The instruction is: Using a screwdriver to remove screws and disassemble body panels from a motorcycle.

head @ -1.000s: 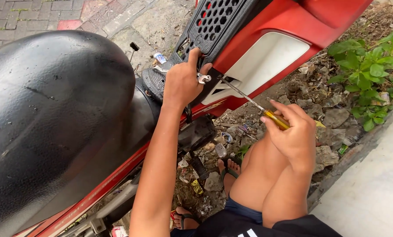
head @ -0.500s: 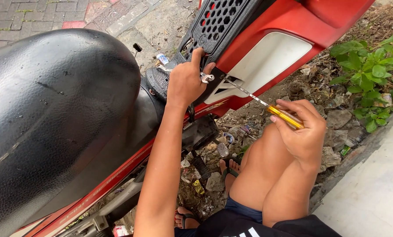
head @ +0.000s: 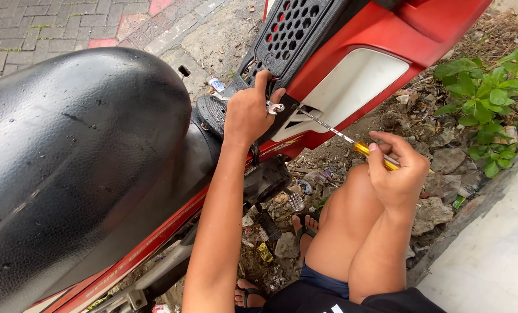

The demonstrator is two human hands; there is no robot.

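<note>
The right hand (head: 399, 174) is curled around the yellow handle of a screwdriver (head: 351, 141). Its thin metal shaft points up and left, and the tip sits at the dark gap in the red side panel (head: 380, 40) of a motorbike. The left hand (head: 248, 110) reaches up and grips the edge of the black plastic cover with round holes (head: 293, 29), with the thumb pressed near the screwdriver tip. A silver ring (head: 274, 107) shows on one finger of that hand.

A white patch (head: 351, 87) sits on the red panel, just right of the gap. The big black seat (head: 68, 168) fills the left side, with a few water drops on it. The person squats beside the bike, bare knee (head: 357, 191) under the right hand and feet in sandals (head: 305, 229). The ground (head: 421, 133) below has stones and bits of litter. Green leaves (head: 490, 98) grow on the right. Brick paving (head: 50, 23) lies at the top left.
</note>
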